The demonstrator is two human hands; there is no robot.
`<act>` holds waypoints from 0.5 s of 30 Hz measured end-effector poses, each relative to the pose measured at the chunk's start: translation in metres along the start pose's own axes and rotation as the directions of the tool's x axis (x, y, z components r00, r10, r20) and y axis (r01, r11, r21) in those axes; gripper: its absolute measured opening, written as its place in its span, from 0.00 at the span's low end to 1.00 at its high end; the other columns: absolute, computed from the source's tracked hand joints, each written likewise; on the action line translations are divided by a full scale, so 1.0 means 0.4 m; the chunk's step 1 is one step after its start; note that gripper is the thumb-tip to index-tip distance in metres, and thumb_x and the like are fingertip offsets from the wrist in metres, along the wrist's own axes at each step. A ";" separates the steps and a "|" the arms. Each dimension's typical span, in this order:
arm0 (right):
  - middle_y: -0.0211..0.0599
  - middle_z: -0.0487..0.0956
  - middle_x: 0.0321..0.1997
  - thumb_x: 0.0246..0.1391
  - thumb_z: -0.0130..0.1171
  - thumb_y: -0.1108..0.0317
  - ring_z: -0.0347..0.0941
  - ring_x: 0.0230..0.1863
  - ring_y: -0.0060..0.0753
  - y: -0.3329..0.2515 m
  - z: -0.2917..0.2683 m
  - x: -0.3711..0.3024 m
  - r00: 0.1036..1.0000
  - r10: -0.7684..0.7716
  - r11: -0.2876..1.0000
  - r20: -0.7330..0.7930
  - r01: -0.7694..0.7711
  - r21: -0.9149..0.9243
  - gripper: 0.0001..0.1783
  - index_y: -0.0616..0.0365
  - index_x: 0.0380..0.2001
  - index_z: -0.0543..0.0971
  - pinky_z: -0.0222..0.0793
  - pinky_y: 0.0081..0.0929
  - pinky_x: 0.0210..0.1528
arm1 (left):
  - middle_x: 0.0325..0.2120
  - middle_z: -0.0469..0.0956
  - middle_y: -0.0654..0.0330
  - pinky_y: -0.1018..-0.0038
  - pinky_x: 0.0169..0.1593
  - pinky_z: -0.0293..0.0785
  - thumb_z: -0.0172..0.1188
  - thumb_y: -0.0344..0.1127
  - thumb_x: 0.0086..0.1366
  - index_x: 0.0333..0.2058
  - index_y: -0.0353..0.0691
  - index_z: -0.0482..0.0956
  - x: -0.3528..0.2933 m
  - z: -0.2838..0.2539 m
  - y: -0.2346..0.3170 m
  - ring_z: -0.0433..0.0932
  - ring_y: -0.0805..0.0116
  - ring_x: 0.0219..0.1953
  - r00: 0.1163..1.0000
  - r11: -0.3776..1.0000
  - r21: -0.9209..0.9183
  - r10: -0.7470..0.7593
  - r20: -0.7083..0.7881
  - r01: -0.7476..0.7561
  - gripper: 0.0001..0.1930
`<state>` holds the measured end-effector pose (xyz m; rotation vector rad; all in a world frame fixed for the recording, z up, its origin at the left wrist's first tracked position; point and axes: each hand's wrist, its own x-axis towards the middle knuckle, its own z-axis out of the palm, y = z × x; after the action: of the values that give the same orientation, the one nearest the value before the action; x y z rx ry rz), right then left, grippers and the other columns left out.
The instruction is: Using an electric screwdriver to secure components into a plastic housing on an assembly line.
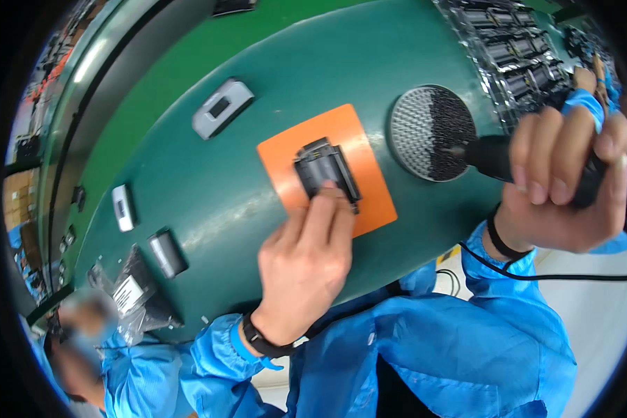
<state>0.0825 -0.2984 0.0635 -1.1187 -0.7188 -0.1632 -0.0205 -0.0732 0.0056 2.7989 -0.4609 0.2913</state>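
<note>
While left fingers [318, 226] hold a black part [322, 166] amid bare orange mat [364, 174], right fingers [556, 164] grip a screwdriver [490, 157] beyond its edge.

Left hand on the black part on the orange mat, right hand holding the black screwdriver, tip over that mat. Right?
Wrong spot: the head view shows the black screwdriver with its tip over the round screw tray, not the orange mat. The rest is right.

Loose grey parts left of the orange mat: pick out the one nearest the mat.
The largest part, topmost of the three; the small pale part and the darker part lie farther left, near the plastic bag.
</note>
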 end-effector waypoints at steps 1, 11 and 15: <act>0.24 0.64 0.21 0.71 0.40 0.59 0.60 0.19 0.19 0.010 0.005 0.013 0.999 0.016 1.000 0.037 -0.015 -0.015 0.12 0.54 0.43 0.68 0.62 0.22 0.25 | 0.40 0.80 0.56 0.68 0.33 0.80 0.67 0.22 0.54 0.37 0.31 0.82 0.003 -0.011 -0.005 0.82 0.61 0.30 1.000 0.999 0.041 0.000 0.011 -0.001 0.10; 0.26 0.63 0.18 0.74 0.32 0.61 0.56 0.14 0.20 0.125 0.003 0.029 0.994 0.044 0.993 0.096 -0.034 -0.109 0.14 0.55 0.43 0.67 0.59 0.25 0.18 | 0.56 0.77 0.50 0.67 0.37 0.83 0.75 0.41 0.53 0.50 0.33 0.80 -0.003 -0.053 -0.046 0.84 0.59 0.34 0.965 0.995 -0.052 0.101 0.243 -0.091 0.28; 0.26 0.63 0.18 0.74 0.32 0.62 0.55 0.14 0.20 0.125 0.008 0.017 0.994 0.088 0.991 0.057 -0.081 -0.108 0.14 0.55 0.44 0.67 0.58 0.24 0.17 | 0.58 0.77 0.56 0.76 0.29 0.79 0.73 0.43 0.54 0.49 0.40 0.82 -0.016 -0.045 -0.063 0.75 0.70 0.25 0.960 0.996 -0.005 0.088 0.265 -0.089 0.25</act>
<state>0.1095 -0.2717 0.0301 -1.2578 -0.7226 -0.0959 -0.0204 -0.0428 0.0146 2.8397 -0.6474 -0.0675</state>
